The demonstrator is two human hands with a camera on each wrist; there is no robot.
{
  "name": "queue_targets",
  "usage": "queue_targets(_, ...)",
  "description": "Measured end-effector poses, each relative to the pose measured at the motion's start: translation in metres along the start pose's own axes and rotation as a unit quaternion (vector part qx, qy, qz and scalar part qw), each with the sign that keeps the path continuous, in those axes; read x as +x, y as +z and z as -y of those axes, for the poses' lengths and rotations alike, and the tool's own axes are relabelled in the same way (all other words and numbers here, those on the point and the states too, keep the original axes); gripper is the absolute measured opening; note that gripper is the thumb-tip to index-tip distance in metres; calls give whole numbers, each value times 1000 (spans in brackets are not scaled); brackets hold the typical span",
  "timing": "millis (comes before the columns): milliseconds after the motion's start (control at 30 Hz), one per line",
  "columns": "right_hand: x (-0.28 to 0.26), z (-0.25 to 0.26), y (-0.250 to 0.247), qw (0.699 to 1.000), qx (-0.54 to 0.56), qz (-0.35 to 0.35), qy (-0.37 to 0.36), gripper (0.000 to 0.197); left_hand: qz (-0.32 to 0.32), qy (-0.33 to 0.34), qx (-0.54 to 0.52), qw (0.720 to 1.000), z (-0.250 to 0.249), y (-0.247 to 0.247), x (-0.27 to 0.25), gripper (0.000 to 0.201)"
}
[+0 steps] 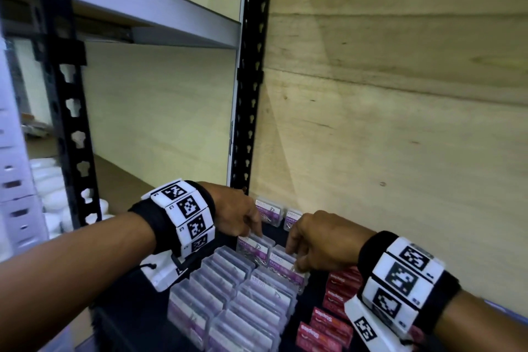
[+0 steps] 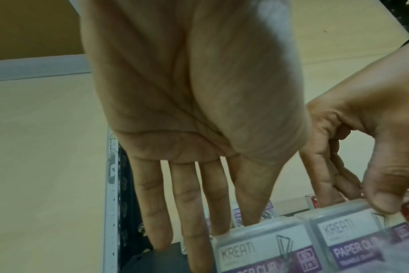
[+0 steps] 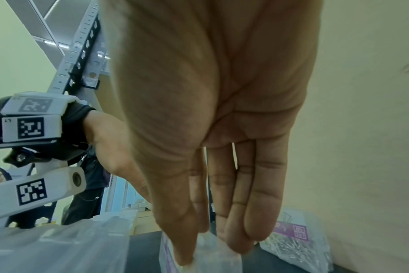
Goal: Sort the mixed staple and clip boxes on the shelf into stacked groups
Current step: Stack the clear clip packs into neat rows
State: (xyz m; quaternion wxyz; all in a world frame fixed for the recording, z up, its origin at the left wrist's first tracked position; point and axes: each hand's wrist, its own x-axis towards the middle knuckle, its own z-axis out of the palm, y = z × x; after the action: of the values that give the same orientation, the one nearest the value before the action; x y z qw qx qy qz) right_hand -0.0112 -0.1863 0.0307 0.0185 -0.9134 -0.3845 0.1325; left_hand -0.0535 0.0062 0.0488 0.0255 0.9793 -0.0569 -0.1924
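Note:
Two rows of clear paper clip boxes [image 1: 228,294] with purple labels stand upright on the dark shelf [image 1: 311,294]. My left hand [image 1: 255,233] reaches down with straight fingers [image 2: 152,212] and touches the back top edge of the rearmost left box [image 2: 257,247]. Beside it, my right hand [image 1: 294,258] pinches the top of the rearmost right box [image 2: 348,232], thumb [image 2: 383,203] in front and fingers behind; the right wrist view shows this grip on the box [image 3: 210,258]. Red staple boxes [image 1: 340,280] lie stacked to the right.
Two more clip boxes [image 1: 268,210] stand at the back against the plywood wall [image 1: 400,123]. A black slotted post [image 1: 248,94] rises just behind my left hand. An upper shelf [image 1: 157,14] hangs overhead. White containers [image 1: 54,197] sit on the neighbouring rack to the left.

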Motion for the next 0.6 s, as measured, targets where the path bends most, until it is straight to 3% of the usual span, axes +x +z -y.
queue_targets(600, -20, 16, 5, 999, -13, -11, -31, 30, 11, -26, -1, 1000, -12, 5, -30, 36)
